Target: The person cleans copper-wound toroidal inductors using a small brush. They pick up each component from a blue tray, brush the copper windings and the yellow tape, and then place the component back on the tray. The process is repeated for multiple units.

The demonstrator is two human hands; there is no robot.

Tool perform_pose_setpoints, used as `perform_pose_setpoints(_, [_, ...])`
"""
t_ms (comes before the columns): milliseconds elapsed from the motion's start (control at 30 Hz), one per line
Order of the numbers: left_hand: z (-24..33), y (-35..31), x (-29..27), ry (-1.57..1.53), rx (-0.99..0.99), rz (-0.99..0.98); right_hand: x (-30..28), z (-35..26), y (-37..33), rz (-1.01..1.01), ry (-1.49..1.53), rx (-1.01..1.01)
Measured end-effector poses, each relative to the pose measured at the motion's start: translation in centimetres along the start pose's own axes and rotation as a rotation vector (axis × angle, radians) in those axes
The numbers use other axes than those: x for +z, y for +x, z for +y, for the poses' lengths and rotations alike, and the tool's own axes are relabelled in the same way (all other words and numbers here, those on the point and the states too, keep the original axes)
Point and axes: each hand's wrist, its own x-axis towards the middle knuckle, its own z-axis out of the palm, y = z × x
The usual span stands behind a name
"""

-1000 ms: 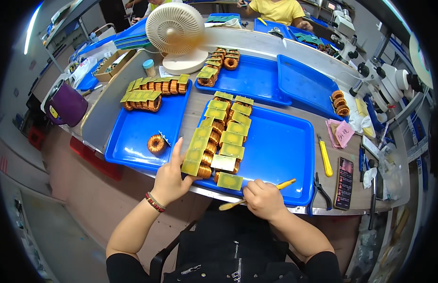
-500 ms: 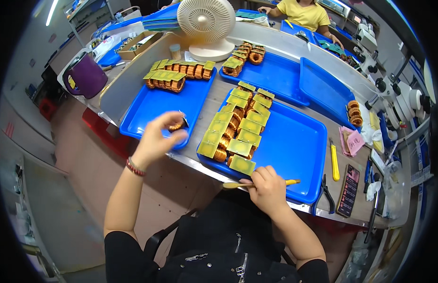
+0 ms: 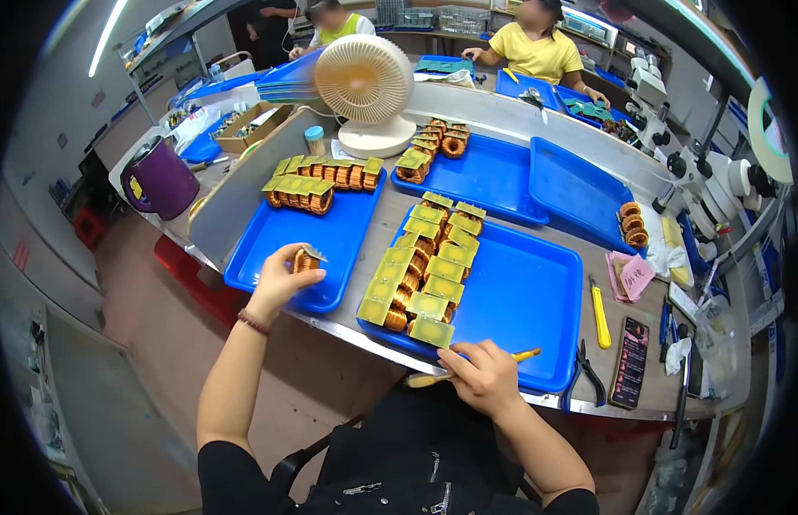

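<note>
Clearly, in the head view, your left hand [image 3: 283, 281]'s grip pinches a copper coil [image 3: 305, 262] over the near end of the left tray [image 3: 274, 245], at ten o'clock from your right hand [image 3: 485, 373], whose grip is wrapped round a yellow-tipped stick [image 3: 526, 354]. Supporting the coil by its windings would probably spare its small plate [image 3: 312, 252]; mind the stick near the plated coils [image 3: 420, 279]. Bare tray floor lies at twelve o'clock from your held coil; the middle tray [image 3: 519, 292] has open room at three o'clock of its rows. Watch the raised rims, the table [image 3: 351, 219]'s front edge at six o'clock, and pliers [image 3: 594, 384] at four o'clock, beside that middle tray.
</note>
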Motion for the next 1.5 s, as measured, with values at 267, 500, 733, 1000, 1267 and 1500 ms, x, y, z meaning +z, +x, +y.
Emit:
perform_pose_setpoints(267, [2.9, -8.6, -0.6, -0.56, -0.048, -0.131, 0.5, -0.2, 0.8, 0.011, -0.056, 0.152])
perform_pose_setpoints(500, [1.9, -12.3, 2.1, -0.919, -0.176, -0.35, 0.9, -0.4, 2.2, -0.019, -0.103, 0.051])
perform_pose_setpoints(733, [1.3, -15.0, 5.0, -1.231, -0.247, -0.569, 0.4, -0.1, 0.8, -0.077, -0.123, 0.063])
perform_pose_setpoints(1000, [1.3, -16.5, 10.6, -0.536, 0.102, -0.301, -4.2, -3.2, -0.4, 0.116, 0.312, 0.526])
perform_pose_setpoints(1267, [1.3, -18.4, 14.2, -0.336, 0.298, -0.377, -4.0, -3.6, -4.5, 0.056, -0.264, 0.38])
perform_pose_setpoints(1500, [1.8, -18.7, 15.6, -0.678, -0.056, -0.522, -4.9, -5.3, -5.6, 0.104, -0.017, 0.302])
